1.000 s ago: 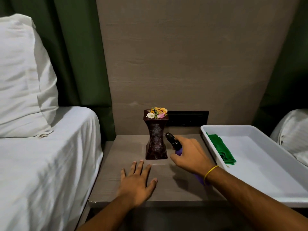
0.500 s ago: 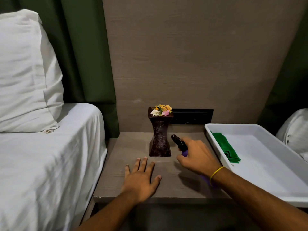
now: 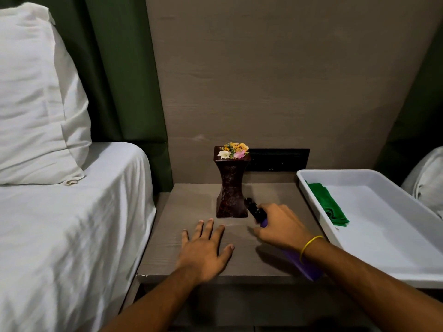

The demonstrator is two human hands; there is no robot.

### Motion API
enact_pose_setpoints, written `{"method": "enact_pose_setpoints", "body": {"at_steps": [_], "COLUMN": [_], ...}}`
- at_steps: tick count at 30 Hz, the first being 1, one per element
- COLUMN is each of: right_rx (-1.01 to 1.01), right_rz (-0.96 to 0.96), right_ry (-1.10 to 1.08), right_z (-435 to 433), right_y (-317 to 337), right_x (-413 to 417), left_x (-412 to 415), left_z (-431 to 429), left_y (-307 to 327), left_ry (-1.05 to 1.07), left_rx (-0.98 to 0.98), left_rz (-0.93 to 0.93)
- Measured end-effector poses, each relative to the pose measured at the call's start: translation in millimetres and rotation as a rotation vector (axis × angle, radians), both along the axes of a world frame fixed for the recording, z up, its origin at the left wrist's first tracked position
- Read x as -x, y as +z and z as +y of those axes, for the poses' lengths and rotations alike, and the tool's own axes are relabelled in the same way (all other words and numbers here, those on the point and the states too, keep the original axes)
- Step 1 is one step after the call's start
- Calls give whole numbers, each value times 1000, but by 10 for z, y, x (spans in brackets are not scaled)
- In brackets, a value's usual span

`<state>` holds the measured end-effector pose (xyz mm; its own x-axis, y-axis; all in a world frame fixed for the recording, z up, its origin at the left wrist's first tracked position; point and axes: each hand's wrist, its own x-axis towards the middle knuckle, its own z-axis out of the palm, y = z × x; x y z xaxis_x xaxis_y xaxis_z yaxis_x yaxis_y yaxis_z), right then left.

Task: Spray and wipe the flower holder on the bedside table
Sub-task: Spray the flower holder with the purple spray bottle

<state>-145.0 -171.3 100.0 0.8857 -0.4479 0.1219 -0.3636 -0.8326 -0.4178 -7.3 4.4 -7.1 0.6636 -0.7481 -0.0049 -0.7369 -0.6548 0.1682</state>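
A dark red-brown hourglass-shaped flower holder (image 3: 231, 188) with small flowers on top stands upright at the back of the bedside table (image 3: 182, 212). My right hand (image 3: 280, 224) grips a purple spray bottle (image 3: 304, 264), whose black nozzle (image 3: 254, 208) points at the holder's lower right side from a few centimetres away. My left hand (image 3: 203, 250) lies flat on the table, fingers spread, just in front of the holder's base. A folded green cloth (image 3: 328, 204) lies in the white tray (image 3: 388, 276) to the right.
A bed with white sheet (image 3: 60, 236) and pillow (image 3: 36, 97) borders the table on the left. Behind the holder, a black socket panel (image 3: 280, 159) sits on the wood wall. Another pillow (image 3: 426, 180) shows at the far right.
The view has shifted slightly. My right hand with the bottle has drawn back a little toward me and lower beside the holder's base. My left hand stays flat on the table.
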Motion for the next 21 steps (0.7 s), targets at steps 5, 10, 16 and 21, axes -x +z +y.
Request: {"method": "enact_pose_setpoints", "body": {"at_steps": [5,10,16,21], "right_rx": [-98,-129,-186,-222], "right_rz": [-23,-69,-263,-380], "right_ry": [37,-10,-65,-34], "right_z": [15,13,31,97], "right_y": [-67,-33,178,282], "right_x": [45,20,-42,-58], "left_x": [-13,0,-7,-7], "left_z": [1,7,-3,-18], "left_y": [-8,1,-8,-7], "left_ry": [-13,-7,1,11], "left_rx": [6,8,4,-11], "left_rz": [-1,-2,-8,-8]}}
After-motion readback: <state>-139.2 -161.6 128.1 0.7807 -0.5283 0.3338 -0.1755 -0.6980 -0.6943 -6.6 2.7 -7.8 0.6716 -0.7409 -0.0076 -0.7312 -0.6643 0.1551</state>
